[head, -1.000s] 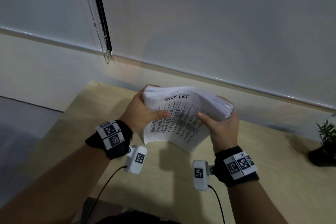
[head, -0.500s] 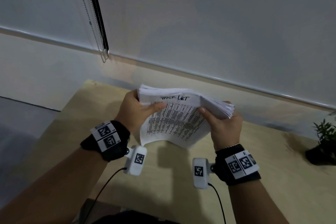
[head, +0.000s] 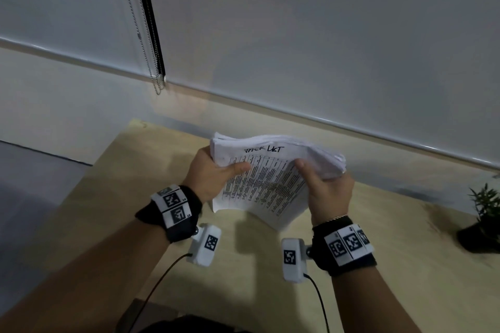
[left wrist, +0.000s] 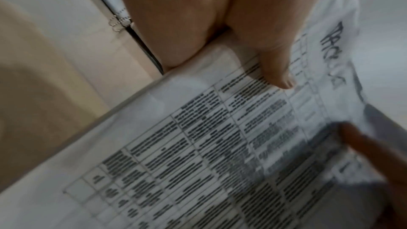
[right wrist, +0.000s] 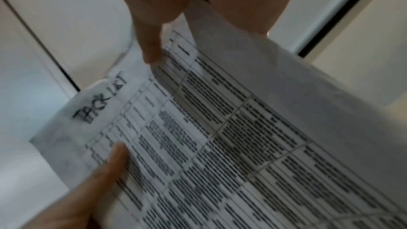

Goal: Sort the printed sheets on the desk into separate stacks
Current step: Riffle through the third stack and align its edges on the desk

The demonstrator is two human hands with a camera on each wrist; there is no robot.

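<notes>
A thick stack of printed sheets is held in the air above the light wooden desk. Its top page carries a printed table and a handwritten heading. My left hand grips the stack's left edge, thumb lying on the top page. My right hand grips the right edge, thumb on top and fingers underneath. The left wrist view shows the printed table close up with my left thumb pressed on it. In the right wrist view my right thumb sits on the same page.
A small potted plant stands at the desk's right edge. A white wall with a roller blind and its bead chain rises behind the desk. Grey floor lies to the left. Cables run from the wrist cameras toward me.
The stack has flattened a little and shifted slightly left and up between my hands. Both hands keep hold of its edges.
</notes>
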